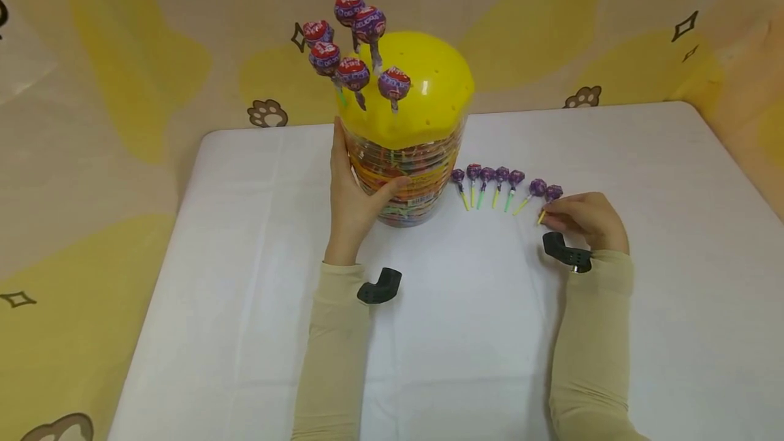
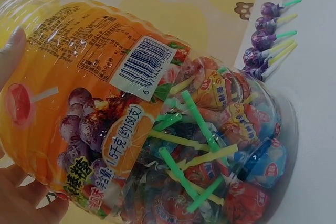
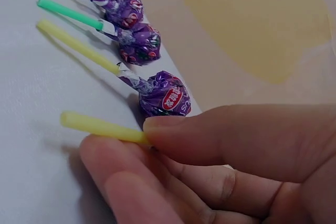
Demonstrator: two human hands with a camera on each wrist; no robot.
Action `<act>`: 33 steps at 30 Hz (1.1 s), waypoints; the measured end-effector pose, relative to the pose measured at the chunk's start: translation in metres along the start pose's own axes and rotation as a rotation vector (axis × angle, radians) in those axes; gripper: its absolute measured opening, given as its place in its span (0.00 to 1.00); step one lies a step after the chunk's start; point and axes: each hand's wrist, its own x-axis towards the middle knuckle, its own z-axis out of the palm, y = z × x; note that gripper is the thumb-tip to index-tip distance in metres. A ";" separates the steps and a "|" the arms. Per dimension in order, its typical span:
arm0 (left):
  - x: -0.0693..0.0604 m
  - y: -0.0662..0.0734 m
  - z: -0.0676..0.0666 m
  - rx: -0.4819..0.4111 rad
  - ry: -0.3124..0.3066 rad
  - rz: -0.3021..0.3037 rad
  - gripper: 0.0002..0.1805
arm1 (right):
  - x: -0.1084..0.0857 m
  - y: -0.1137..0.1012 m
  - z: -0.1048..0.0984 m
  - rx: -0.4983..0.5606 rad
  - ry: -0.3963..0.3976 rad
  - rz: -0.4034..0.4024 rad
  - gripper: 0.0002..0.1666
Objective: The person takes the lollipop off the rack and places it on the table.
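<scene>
My left hand grips the side of a clear plastic jar with a yellow lid; its thumb lies across the front. Several purple-and-red lollipops stand upright in the left part of the lid. Inside the jar, wrapped candies and coloured sticks show in the left wrist view. My right hand pinches the yellow stick of the rightmost lollipop between thumb and fingers. In the right wrist view its head is hidden behind the thumb.
Right of the jar, several purple lollipops lie in a row on the white table, sticks toward me. A yellow patterned cloth hangs behind the table. Black wrist mounts sit at both sleeves.
</scene>
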 end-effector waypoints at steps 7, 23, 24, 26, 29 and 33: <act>0.000 0.001 0.000 0.001 0.001 -0.014 0.59 | 0.004 -0.003 0.009 0.007 0.032 -0.040 0.09; 0.000 0.002 -0.001 -0.003 0.004 -0.016 0.58 | 0.009 -0.004 0.021 -0.011 0.044 -0.087 0.08; 0.000 0.002 -0.001 0.000 0.004 -0.017 0.58 | 0.008 -0.004 0.021 -0.033 0.052 -0.087 0.09; 0.000 0.002 -0.001 0.005 0.005 -0.020 0.58 | 0.007 -0.005 0.021 -0.080 0.064 -0.084 0.11; 0.000 0.002 -0.001 0.007 0.006 -0.012 0.59 | 0.003 -0.008 0.020 -0.136 0.081 -0.079 0.16; 0.000 0.002 0.000 -0.001 0.006 -0.003 0.58 | -0.005 -0.014 0.017 -0.216 0.126 -0.096 0.23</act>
